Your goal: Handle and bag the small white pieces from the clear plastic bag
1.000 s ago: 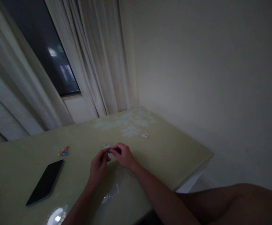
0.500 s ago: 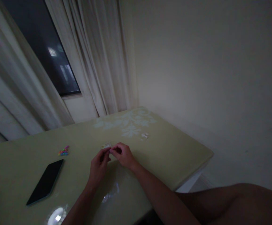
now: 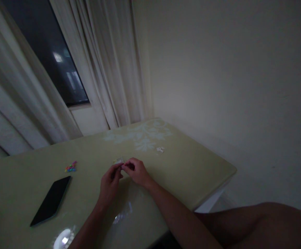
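Both hands meet over the middle of the pale green table (image 3: 192,173). My left hand (image 3: 109,185) and my right hand (image 3: 136,172) are each pinched, fingertips touching around something tiny that I cannot make out in the dim light. A small pale scrap (image 3: 118,161) lies on the table just beyond the fingertips. A small cluster of brightly coloured pieces (image 3: 70,167) sits to the left of my hands.
A black phone (image 3: 51,200) lies flat at the near left. A small white item (image 3: 160,149) rests further back on the right. Curtains (image 3: 108,62) and a dark window (image 3: 49,52) stand behind the table. The table's right edge drops off near a white leg (image 3: 209,204).
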`<state>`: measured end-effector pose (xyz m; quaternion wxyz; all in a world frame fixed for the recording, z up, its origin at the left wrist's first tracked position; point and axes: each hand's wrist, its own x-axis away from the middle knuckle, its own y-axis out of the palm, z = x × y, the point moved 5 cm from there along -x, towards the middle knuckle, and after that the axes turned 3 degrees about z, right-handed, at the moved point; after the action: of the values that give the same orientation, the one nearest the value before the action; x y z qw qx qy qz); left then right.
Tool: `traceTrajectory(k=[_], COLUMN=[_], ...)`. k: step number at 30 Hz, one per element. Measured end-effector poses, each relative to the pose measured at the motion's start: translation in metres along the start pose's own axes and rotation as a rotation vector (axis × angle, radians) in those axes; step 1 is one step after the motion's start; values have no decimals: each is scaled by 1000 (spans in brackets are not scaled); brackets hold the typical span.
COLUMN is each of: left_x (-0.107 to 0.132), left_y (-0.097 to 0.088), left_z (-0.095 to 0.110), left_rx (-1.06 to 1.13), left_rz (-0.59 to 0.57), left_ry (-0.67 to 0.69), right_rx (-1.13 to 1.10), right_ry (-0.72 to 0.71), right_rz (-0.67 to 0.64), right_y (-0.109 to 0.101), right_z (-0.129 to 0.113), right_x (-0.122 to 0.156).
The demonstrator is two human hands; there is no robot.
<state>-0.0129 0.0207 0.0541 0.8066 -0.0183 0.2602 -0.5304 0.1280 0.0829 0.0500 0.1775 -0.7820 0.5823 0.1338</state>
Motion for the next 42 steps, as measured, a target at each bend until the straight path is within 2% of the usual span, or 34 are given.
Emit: traceTrajectory(k=[32,42], left_x=[0,0], left_y=[-1,1], left_z=[7,-4], left_rx=[8,43], left_rz=[20,-19], left_ry=[-8,-19], right_rx=[13,-7], right_ry=[5,-3], right_rz=[-6,-9], right_y=[-1,-1], right_z=[-2,-3], right_x=[1,1])
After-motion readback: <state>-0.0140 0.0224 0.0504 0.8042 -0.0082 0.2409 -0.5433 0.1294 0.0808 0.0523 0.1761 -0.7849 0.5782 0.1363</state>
